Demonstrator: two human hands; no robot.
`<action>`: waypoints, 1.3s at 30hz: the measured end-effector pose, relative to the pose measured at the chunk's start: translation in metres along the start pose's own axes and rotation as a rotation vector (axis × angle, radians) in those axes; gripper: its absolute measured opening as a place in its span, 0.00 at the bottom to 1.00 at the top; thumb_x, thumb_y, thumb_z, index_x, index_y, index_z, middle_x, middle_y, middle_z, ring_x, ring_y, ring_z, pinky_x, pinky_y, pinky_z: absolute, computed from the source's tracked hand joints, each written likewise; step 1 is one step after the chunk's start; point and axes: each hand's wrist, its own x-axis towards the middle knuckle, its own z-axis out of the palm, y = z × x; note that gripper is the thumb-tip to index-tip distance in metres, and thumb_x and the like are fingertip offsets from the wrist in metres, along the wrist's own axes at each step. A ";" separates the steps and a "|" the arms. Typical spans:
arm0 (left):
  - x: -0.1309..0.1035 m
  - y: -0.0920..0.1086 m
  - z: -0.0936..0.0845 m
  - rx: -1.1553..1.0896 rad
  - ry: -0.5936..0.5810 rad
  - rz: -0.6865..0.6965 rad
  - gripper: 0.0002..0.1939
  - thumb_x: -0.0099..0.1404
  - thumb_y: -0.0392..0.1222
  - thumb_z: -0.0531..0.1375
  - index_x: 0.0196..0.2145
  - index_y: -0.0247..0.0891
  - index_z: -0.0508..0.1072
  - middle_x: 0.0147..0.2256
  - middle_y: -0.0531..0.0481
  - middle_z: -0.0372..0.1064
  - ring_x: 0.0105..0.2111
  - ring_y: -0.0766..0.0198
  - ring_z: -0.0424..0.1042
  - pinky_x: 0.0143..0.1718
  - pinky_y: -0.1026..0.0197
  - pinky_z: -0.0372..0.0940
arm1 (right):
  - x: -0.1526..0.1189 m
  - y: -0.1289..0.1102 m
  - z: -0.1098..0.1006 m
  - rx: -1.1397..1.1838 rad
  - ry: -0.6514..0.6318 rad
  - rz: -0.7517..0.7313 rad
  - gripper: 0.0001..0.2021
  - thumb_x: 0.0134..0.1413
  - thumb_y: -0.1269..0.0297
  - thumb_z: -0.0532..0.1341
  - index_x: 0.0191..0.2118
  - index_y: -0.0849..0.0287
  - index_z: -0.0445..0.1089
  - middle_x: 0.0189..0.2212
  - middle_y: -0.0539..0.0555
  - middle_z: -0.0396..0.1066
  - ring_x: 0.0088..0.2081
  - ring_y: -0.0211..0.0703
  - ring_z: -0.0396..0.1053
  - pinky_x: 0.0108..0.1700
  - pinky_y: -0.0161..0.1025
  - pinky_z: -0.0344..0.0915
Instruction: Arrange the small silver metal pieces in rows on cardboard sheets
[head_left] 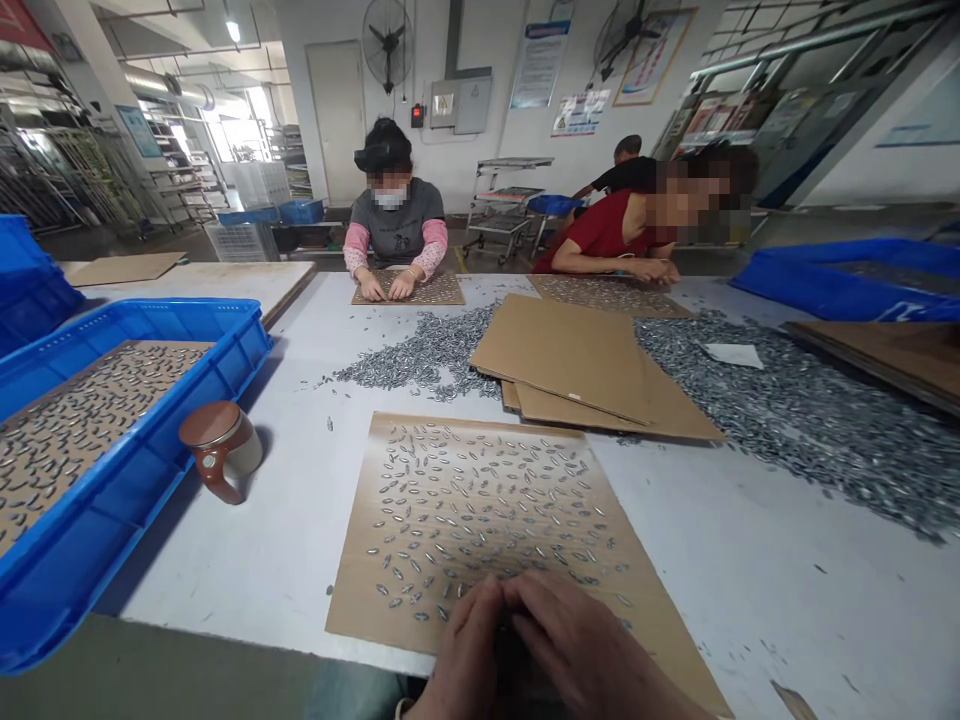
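Metal pieces point(463, 490) are spread across the cardboard sheet point(356, 600); loose pile point(420, 350) lies beyond it. Left hand point(469, 645) and right hand point(566, 625) are cupped together over sheet's near part; grip can't be told. Spacing-out seems under way; light, precise placement is called for.

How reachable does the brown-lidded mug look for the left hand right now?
Likely yes, with a stretch: between the left hand and the brown-lidded mug lie only the cardboard sheet, small metal pieces and white tabletop, nothing tall. Its handle points toward the near side.
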 end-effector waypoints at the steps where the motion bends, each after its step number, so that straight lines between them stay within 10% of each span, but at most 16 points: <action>1: -0.002 0.002 -0.001 -0.016 0.007 0.013 0.28 0.54 0.71 0.68 0.29 0.40 0.76 0.26 0.49 0.68 0.35 0.56 0.70 0.35 0.58 0.63 | -0.001 0.000 0.001 0.011 0.007 0.002 0.11 0.67 0.67 0.52 0.35 0.53 0.71 0.32 0.53 0.77 0.33 0.44 0.75 0.35 0.40 0.69; 16: -0.005 0.013 -0.026 -0.167 -0.234 -0.172 0.23 0.53 0.53 0.76 0.29 0.37 0.70 0.24 0.56 0.65 0.16 0.76 0.54 0.17 0.66 0.39 | -0.008 0.007 0.008 0.228 0.209 0.121 0.13 0.66 0.51 0.59 0.34 0.49 0.75 0.30 0.50 0.77 0.31 0.43 0.75 0.35 0.37 0.73; 28: -0.007 0.012 -0.013 -0.078 0.150 0.126 0.28 0.47 0.57 0.78 0.30 0.38 0.69 0.21 0.59 0.63 0.23 0.72 0.58 0.25 0.66 0.50 | 0.017 -0.003 0.007 0.218 0.123 0.229 0.18 0.66 0.49 0.55 0.30 0.52 0.72 0.28 0.52 0.76 0.31 0.44 0.73 0.34 0.38 0.67; 39: -0.003 0.018 -0.029 -0.068 0.181 0.014 0.29 0.50 0.64 0.73 0.33 0.38 0.68 0.24 0.58 0.65 0.17 0.76 0.54 0.18 0.68 0.37 | 0.110 0.060 0.007 -0.166 -0.074 0.490 0.14 0.64 0.63 0.54 0.25 0.56 0.64 0.27 0.54 0.74 0.32 0.44 0.68 0.34 0.37 0.53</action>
